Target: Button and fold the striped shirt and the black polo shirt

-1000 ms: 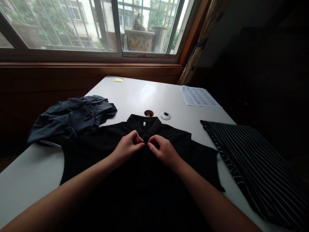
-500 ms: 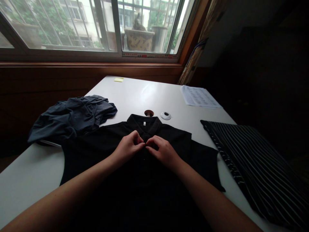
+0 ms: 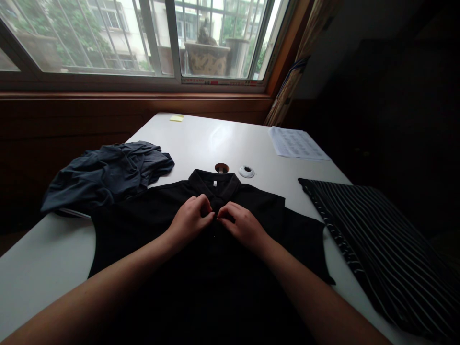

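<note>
A black polo shirt (image 3: 143, 225) lies flat, front up, on the white table (image 3: 201, 139), its collar pointing away from me. My left hand (image 3: 189, 221) and my right hand (image 3: 241, 224) meet just below the collar, at the shirt's placket. Both hands are closed in a pinch on the placket fabric, fingertips almost touching each other. What sits between the fingertips is too small and dark to make out.
A crumpled dark grey garment (image 3: 108, 172) lies at the left. A black garment with thin white stripes (image 3: 381, 244) covers the right side. A printed sheet of paper (image 3: 296, 143), a yellow sticky note (image 3: 176, 118) and a cable hole with its cap (image 3: 247, 172) lie farther back.
My two hands have drawn slightly closer together at the placket, the fingers curling tighter. The shirt and everything else have stayed put.
</note>
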A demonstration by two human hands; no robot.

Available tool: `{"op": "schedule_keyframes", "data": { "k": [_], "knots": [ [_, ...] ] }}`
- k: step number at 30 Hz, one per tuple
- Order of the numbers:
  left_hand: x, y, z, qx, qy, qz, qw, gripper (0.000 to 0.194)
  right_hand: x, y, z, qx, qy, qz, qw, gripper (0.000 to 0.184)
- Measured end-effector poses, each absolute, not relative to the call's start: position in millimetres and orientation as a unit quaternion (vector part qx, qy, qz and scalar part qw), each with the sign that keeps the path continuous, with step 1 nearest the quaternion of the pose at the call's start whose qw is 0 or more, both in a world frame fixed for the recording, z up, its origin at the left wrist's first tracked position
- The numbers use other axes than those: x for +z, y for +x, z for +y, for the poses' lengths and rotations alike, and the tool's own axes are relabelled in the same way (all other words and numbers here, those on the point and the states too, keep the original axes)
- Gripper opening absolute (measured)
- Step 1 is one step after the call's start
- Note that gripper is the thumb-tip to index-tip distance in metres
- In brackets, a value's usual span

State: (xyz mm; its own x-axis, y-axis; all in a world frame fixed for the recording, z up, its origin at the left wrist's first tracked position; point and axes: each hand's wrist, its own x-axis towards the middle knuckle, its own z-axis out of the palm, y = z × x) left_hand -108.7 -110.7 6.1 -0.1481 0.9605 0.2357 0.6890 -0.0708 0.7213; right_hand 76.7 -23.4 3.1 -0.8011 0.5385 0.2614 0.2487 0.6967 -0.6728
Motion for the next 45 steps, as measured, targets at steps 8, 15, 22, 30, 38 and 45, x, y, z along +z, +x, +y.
{"op": "schedule_keyframes", "data": {
  "k": [8,15,22,30,38,45],
  "knots": [
    [5.2,-119.2,-108.2,0.344,0.636,0.679,0.127,0.011,4.5,77.3,-25.1,0.317,-0.232,-0.888,0.239,0.009],
    [6.6,-129.2,-108.0,0.359,0.71,0.598,0.091,0.004,3.6,78.2,-22.6,0.283,-0.271,-0.881,0.264,0.013],
    [1.4,-129.0,-110.6,0.291,0.773,0.561,0.056,0.019,-2.6,79.9,-16.0,0.223,-0.304,-0.882,0.282,0.023],
    [3.6,-133.8,-109.8,0.267,0.79,0.547,0.073,0.023,-1.5,80.3,-17.8,0.161,-0.325,-0.895,0.258,0.028],
    [4.4,-134.2,-109.1,0.272,0.792,0.54,0.084,0.021,-3.0,80.1,-18.5,0.129,-0.351,-0.895,0.242,0.033],
    [4.6,-132.5,-109.9,0.272,0.79,0.543,0.084,0.017,-7.1,80.3,-18.5,0.115,-0.368,-0.891,0.241,0.044]
  ]
}}
